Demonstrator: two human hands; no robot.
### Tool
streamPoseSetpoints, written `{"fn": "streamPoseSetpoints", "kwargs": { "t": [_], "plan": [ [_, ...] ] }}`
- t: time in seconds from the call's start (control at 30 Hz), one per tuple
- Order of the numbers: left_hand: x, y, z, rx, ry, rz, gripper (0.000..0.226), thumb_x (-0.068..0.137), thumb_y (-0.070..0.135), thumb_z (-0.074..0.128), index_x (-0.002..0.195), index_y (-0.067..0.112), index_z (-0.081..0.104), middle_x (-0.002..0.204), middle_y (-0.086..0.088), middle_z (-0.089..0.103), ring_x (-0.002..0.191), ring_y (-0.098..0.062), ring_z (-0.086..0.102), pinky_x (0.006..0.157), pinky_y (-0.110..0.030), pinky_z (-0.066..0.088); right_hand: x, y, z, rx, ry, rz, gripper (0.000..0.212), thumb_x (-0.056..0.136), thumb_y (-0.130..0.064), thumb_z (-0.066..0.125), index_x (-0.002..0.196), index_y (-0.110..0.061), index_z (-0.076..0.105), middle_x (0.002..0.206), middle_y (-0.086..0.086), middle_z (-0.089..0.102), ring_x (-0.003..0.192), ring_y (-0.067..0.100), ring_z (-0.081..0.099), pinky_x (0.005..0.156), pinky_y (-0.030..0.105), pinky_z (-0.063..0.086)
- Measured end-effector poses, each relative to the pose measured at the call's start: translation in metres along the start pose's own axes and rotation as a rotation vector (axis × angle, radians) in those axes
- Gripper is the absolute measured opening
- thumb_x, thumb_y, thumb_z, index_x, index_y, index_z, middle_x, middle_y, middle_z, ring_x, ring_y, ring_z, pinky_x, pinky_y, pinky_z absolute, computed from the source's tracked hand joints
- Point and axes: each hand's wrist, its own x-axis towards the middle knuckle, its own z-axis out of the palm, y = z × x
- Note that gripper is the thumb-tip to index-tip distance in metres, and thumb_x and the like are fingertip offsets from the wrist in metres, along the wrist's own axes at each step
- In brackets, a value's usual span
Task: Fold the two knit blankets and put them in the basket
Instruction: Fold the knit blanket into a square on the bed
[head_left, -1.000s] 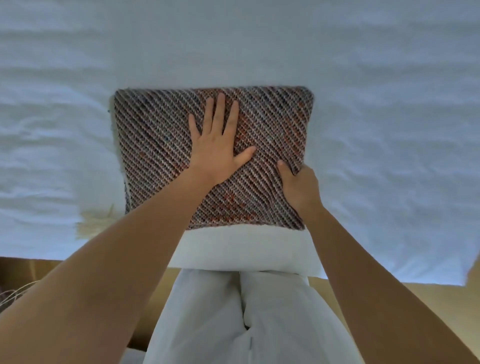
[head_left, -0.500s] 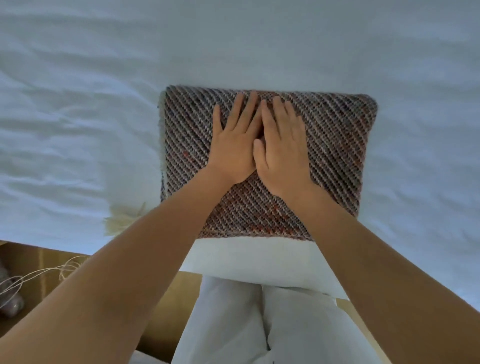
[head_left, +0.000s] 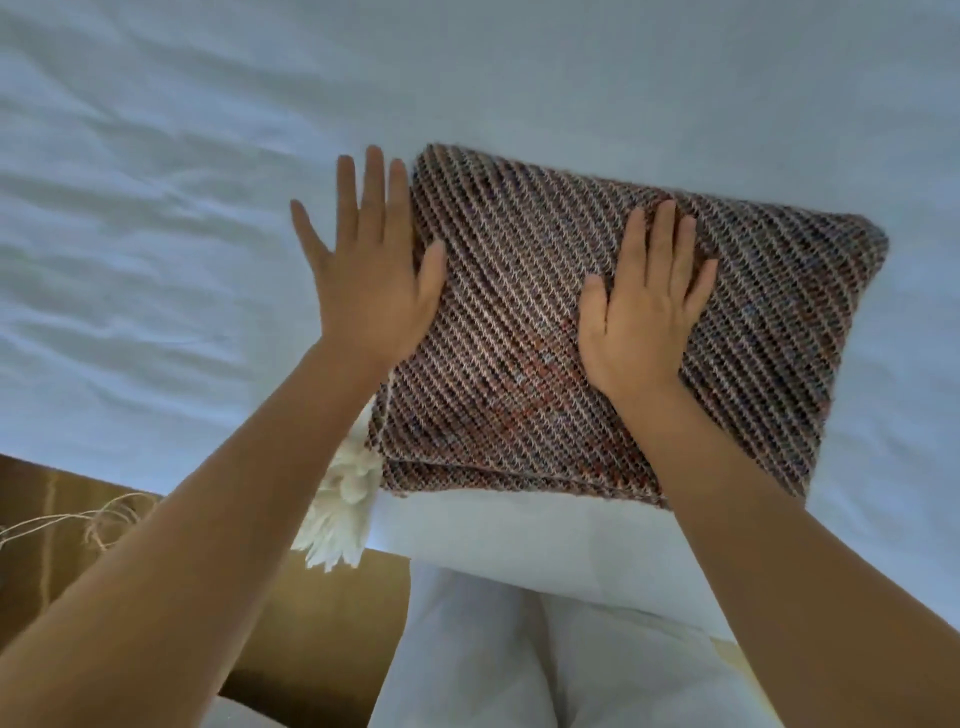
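A: Where's the blanket (head_left: 613, 332)?

B: Centre-right of the frame, folded into a thick, slightly skewed rectangle on the white bed (head_left: 156, 249), its near edge close to the bed's edge. A cream tassel (head_left: 343, 499) hangs off its lower-left corner, over the side.

A: And the hands?

B: Both flat and open, gripping nothing. The right hand (head_left: 644, 312) lies palm-down on the middle of the blanket. The left hand (head_left: 369, 291) sits at the blanket's left edge with fingers spread, thumb on the knit and most of the palm over the sheet.

A: How will it handle?

B: I'd judge it soft and floppy, fairly light, with some bulk from the layers. The knit looks grippy, not slippery, and nothing about it is fragile. The risk is that the folds sag open if it's picked up by one edge or by the top layer alone.

A: So where to take hold?

B: Slide a hand under each short side, left and right, so all the layers are carried together, thumbs clamping on top. Tuck the tassel in, since it could snag. No basket or second blanket is in view.
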Motion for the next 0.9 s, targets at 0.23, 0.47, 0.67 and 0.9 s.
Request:
{"fn": "streamPoseSetpoints", "kwargs": {
  "t": [0.23,0.47,0.67,0.9],
  "plan": [
    [-0.094,0.024,0.06,-0.149,-0.127,0.027,0.063,0.097,0.047,0.009,0.145,0.008,0.02,0.15,-0.016,0.033,0.14,-0.026,0.024,0.112,-0.05,0.013,-0.052,-0.036,0.025,-0.038,-0.188,-0.501,0.05,0.092,-0.025,0.035,0.138,-0.008,0.042,0.147,0.011,0.04,0.138,0.026,0.033,0.113,0.041,0.008],
    [-0.129,0.002,0.06,-0.109,-0.267,-0.033,0.088,0.085,0.071,0.004,0.146,0.008,0.003,0.153,-0.028,0.014,0.142,-0.04,0.017,0.109,-0.061,0.014,-0.076,0.073,-0.012,-0.189,-0.221,-0.098,0.063,0.091,-0.037,0.027,0.144,-0.004,0.026,0.152,0.018,0.027,0.141,0.032,0.023,0.114,0.049,0.011],
    [-0.093,0.078,0.018,-0.178,-0.091,0.008,0.078,0.09,0.052,0.028,0.148,0.003,0.008,0.153,-0.029,0.008,0.142,-0.042,0.006,0.109,-0.055,-0.004,-0.02,0.011,-0.026,0.105,-0.126,-0.225,0.054,0.093,-0.027,0.034,0.142,-0.004,0.034,0.152,0.015,0.029,0.143,0.028,0.02,0.114,0.04,0.002],
    [-0.053,0.129,0.035,-0.094,-0.34,0.07,0.072,0.096,0.053,0.02,0.148,0.015,-0.014,0.156,-0.014,-0.017,0.144,-0.029,-0.018,0.112,-0.049,-0.015,0.041,0.091,-0.035,-0.134,-0.213,-0.173,0.062,0.096,-0.049,0.028,0.149,-0.018,0.017,0.157,0.012,0.015,0.145,0.029,0.007,0.114,0.043,-0.004]
  ]
}}
